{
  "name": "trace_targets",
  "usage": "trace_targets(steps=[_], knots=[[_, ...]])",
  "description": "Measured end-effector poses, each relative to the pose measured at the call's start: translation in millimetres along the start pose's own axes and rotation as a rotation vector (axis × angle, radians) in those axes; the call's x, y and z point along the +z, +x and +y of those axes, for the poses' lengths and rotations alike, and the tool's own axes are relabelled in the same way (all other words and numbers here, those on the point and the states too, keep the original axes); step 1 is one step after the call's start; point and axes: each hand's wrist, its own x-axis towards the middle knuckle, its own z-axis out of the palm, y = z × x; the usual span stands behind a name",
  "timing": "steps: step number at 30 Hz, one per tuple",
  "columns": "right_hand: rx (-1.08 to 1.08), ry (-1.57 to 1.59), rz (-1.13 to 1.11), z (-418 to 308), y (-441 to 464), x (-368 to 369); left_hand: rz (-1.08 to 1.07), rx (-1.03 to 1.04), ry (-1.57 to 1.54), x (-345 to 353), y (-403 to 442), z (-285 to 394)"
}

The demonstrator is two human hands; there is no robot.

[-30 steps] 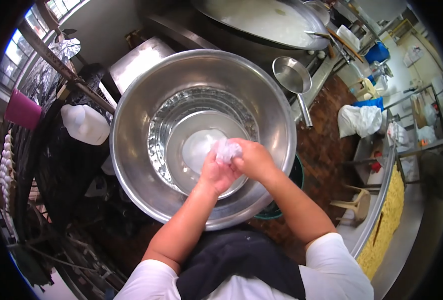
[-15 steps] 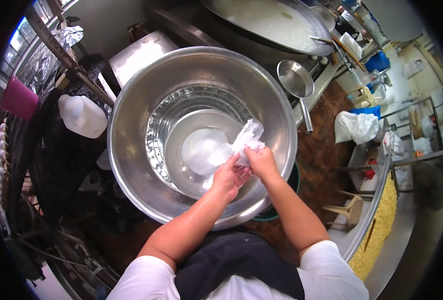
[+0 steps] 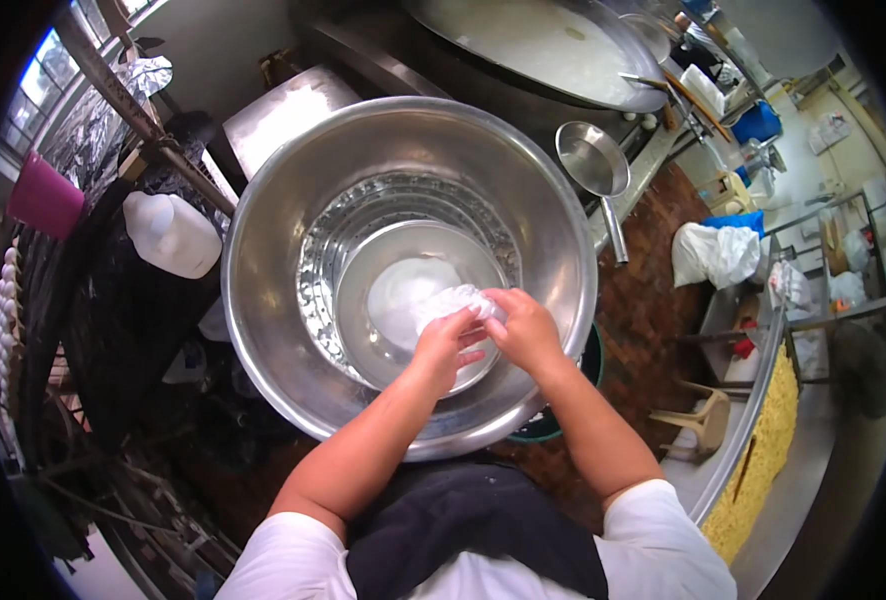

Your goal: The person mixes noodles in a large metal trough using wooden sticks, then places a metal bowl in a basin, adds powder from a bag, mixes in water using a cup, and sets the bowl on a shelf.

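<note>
The crumpled whitish film is between your two hands, above the inner metal bowl. Your hands are near each other: the left hand holds the film with its fingertips, and the right hand touches it with fingers partly spread; how firmly it grips, you cannot tell. A white material is seen in this bowl, which sits inside the large steel basin. To the left of the basin in the view are a white jug and a purple bucket. On the other side lies a metal saucepan, just beside the rim.
</note>
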Motion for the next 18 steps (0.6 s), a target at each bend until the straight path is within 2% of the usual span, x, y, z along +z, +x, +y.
trace_targets(steps=[2,4,5,7,8,10,11,13,18], knots=[[0.083,0.006,0.026,-2.9,-0.3,2.5,-0.018,0.012,0.028,-2.2,-20.8,5.3],[0.096,0.034,0.123,-3.4,-1.8,4.7,0.071,0.088,0.289,-11.6,-44.3,8.4],[0.098,0.038,0.128,-2.5,-1.8,5.6,0.07,0.087,0.296,-26.3,-45.1,5.7],[0.061,0.056,0.21,-0.6,-1.9,7.6,0.125,0.383,0.63,-57.9,-40.7,-0.5],[0.061,0.059,0.211,-1.1,-1.5,7.4,0.128,0.384,0.633,-60.6,-43.1,5.2],[0.329,0.26,0.096,-3.5,1.2,6.7,0.32,0.722,1.043,-62.3,-43.1,20.7],[0.323,0.262,0.094,-1.2,1.5,9.6,0.326,0.725,1.042,-60.7,-40.7,24.2],[0.343,0.316,0.139,7.0,2.4,16.8,0.476,0.957,1.231,-55.4,-32.5,29.5],[0.393,0.379,0.102,-3.5,-3.8,3.1,0.383,0.954,1.28,-58.7,-18.2,50.2]])
